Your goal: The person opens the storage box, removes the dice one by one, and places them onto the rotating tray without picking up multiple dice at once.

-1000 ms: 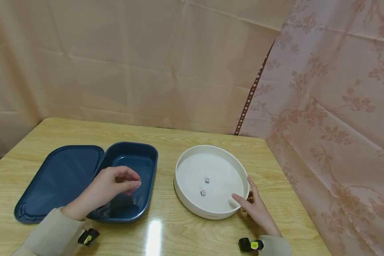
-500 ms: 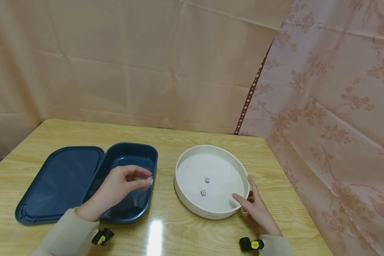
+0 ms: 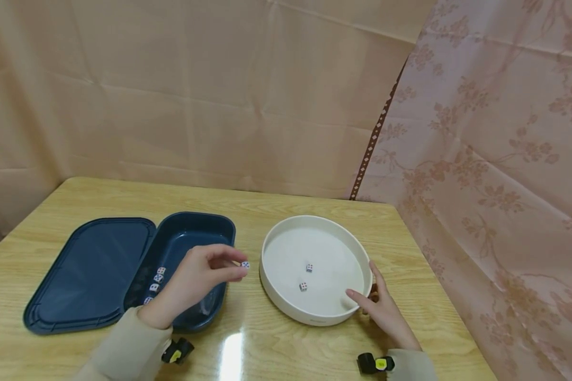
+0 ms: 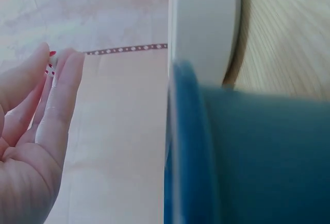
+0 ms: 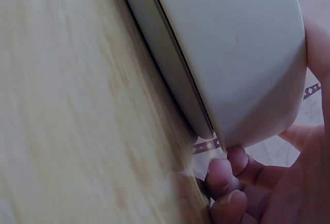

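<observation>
Since half a second ago, the left hand (image 3: 202, 272) has travelled to the right, from above the blue box (image 3: 205, 227) until its fingertips reach past the box's right rim, with the forearm crossing over the near part of the box. It pinches one die (image 3: 245, 264) between the thumb and fingertips, up above the gap between the box and the white bowl (image 3: 291, 243), nearer to the bowl's left side. On the left wrist view the die is mostly hidden by the fingers, with red dots showing.

Meanwhile the right hand (image 3: 378, 307) has stayed where it was, holding the right side of the bowl: the thumb reaches over the rim to the inside, and the other fingers lie outside. On the right wrist view some of those fingers are curled by the bowl's wall.

Two more dice (image 3: 303, 287) lie apart from each other on the bowl's floor, unmoved. With the left hand shifted, a short row of dice (image 3: 158, 278) has come into sight along the left side of the box; the nearest one is partly covered by the forearm.

Left of the box, its blue lid (image 3: 95, 270) lies flat on the wooden surface (image 3: 248, 203). A beige curtain (image 3: 171, 95) hangs behind, and a pink flowered cloth (image 3: 505, 132) hangs on the right.
</observation>
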A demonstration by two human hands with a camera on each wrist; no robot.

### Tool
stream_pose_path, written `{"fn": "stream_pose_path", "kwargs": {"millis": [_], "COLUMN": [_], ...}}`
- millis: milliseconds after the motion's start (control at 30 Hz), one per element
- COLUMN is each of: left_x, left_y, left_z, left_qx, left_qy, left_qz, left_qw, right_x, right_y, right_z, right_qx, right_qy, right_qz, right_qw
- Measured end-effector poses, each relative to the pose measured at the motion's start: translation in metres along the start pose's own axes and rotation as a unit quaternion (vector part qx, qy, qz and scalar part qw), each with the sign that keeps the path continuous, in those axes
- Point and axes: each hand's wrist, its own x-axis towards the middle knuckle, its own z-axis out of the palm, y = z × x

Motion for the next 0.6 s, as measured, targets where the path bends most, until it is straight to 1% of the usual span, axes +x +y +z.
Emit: {"fn": "stream_pose_path", "kwargs": {"millis": [233, 333, 433, 600], "left_x": [0.007, 0.011, 0.013, 0.014], "left_y": [0.007, 0.010, 0.011, 0.012], "left_z": [0.015, 0.021, 0.026, 0.034], "left_qx": [-0.016, -0.030, -0.043, -0.061], "left_qy": [0.004, 0.003, -0.005, -0.028], "left_qz": [0.018, 0.018, 0.014, 0.016], "left_qw": [0.9997, 0.9994, 0.9990, 0.9976], "right_x": [0.000, 0.000, 0.000, 0.000], "right_y": [0.001, 0.000, 0.000, -0.001], "right_z": [0.000, 0.000, -0.001, 0.000], "right_qx": [0.001, -0.005, -0.009, -0.010], "right_qy": [0.002, 0.004, 0.006, 0.004], "right_qz": [-0.010, -0.010, -0.009, -0.006], "right_qw": [1.000, 1.000, 1.000, 1.000]}}
